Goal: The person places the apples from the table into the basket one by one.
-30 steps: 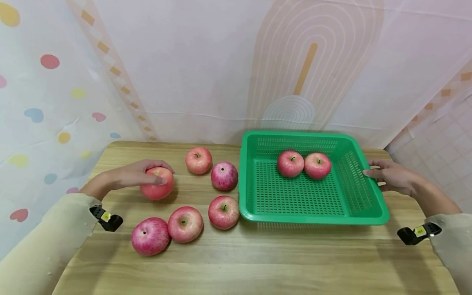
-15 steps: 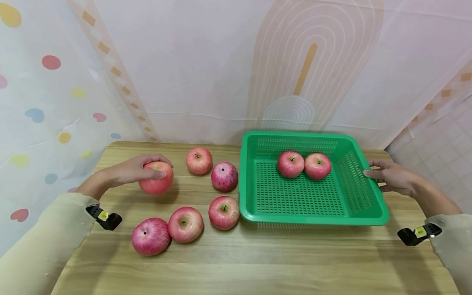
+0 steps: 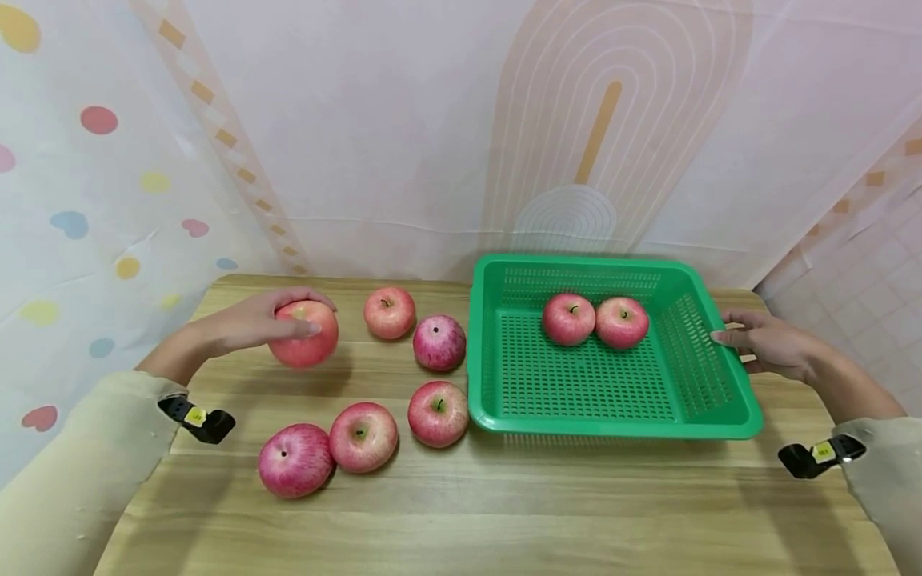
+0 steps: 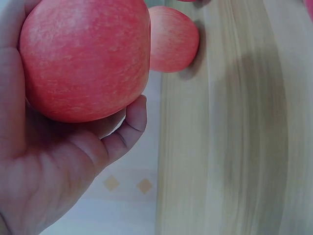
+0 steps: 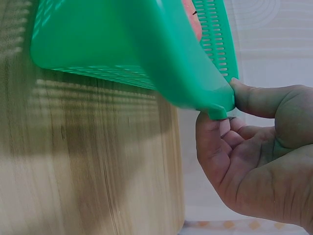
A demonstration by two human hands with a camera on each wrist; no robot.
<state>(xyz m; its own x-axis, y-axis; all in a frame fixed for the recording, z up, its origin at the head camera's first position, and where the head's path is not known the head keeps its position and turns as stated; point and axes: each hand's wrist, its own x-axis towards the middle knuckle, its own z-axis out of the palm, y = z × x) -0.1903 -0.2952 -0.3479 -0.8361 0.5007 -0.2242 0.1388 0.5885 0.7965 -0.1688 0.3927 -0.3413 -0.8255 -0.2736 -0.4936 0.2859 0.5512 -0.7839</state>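
From my remote seat I see the wooden table [image 3: 540, 512], and on its right part the green basket [image 3: 612, 430]. My right hand [image 3: 774, 348] pinches the right rim of this basket, with the thumb at the inner side and the fingers bent under the lip. My left hand [image 3: 248, 324] is curled round a red apple [image 3: 310, 350]; it sits between thumb and fingers, above the table. Inside the basket two apples [image 3: 569, 322] lie side by side, and five apples [image 3: 362, 448] rest to its left.
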